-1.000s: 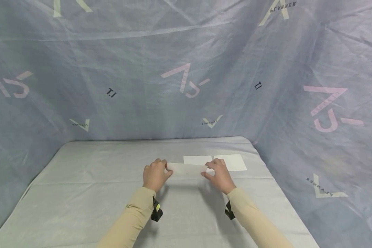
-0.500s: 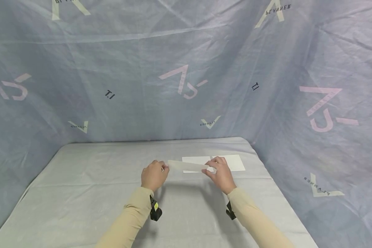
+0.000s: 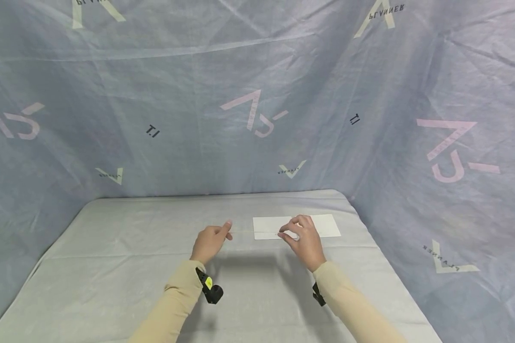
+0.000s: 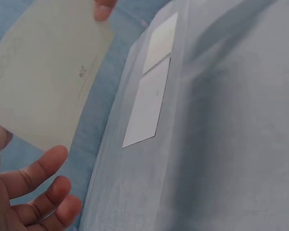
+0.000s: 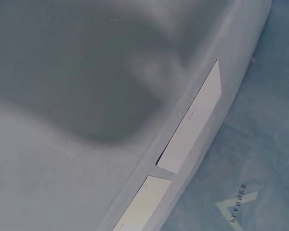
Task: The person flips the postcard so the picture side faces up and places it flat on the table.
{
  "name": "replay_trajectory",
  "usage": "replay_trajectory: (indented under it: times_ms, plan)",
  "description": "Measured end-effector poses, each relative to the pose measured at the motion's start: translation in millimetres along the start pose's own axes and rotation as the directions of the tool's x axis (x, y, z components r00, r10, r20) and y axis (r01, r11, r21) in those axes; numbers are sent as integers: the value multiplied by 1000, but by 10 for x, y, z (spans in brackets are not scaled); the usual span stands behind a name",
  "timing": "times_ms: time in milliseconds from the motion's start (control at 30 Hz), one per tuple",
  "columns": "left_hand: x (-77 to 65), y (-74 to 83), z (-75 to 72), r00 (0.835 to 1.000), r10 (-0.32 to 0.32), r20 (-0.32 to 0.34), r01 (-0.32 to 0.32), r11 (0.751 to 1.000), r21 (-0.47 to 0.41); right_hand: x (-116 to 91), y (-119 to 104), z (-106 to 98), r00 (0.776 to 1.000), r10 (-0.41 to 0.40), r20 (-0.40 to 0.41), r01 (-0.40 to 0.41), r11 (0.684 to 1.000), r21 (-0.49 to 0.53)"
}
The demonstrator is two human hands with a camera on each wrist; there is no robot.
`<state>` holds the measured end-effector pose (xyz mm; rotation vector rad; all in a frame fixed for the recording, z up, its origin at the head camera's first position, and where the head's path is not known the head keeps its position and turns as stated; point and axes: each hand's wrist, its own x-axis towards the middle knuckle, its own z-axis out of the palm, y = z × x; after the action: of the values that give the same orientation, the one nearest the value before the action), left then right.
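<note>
A cream paper sheet (image 4: 48,72) is held up above the table, with a faint pattern and a small printed mark. In the head view this sheet (image 3: 243,232) is nearly edge-on, a thin line between the hands. My left hand (image 3: 208,242) holds its left end; in the left wrist view the index fingertip (image 4: 55,156) meets a corner, the other fingers loosely bent. My right hand (image 3: 305,240) pinches the right end between thumb and fingers. Behind it lie two white sheets, a left one (image 3: 266,224) and a right one (image 3: 326,225), the left partly covered by the right hand.
A pale grey cloth covers the table (image 3: 111,267). Blue-grey printed fabric (image 3: 176,119) hangs behind it and along the sides. Each wrist wears a black camera, such as the left wrist's camera (image 3: 212,291). Shadows of the arms fall on the cloth.
The held sheet has tilted from showing its face to lying almost edge-on to the head camera. My left hand has turned, its thumb now on top. The right hand has barely moved.
</note>
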<state>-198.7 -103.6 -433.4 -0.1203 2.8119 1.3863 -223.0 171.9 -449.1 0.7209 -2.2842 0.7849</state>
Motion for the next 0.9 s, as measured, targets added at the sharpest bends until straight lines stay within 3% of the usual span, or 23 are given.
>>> replay_trajectory:
  times_ms: [267,633,900]
  plan:
    - [-17,-43,-67,999,3,40,-1,999,-40,-15,-33,38,999,-32,-44,31,999,-29]
    - [-18,-80,-97,1000,0,20,1,998,-60,-53,-132,32,998,65,10,-64,997,-37]
    - [-10,-113,-66,999,31,-9,-32,998,-57,-67,-160,16,984,178,16,-177,984,-31]
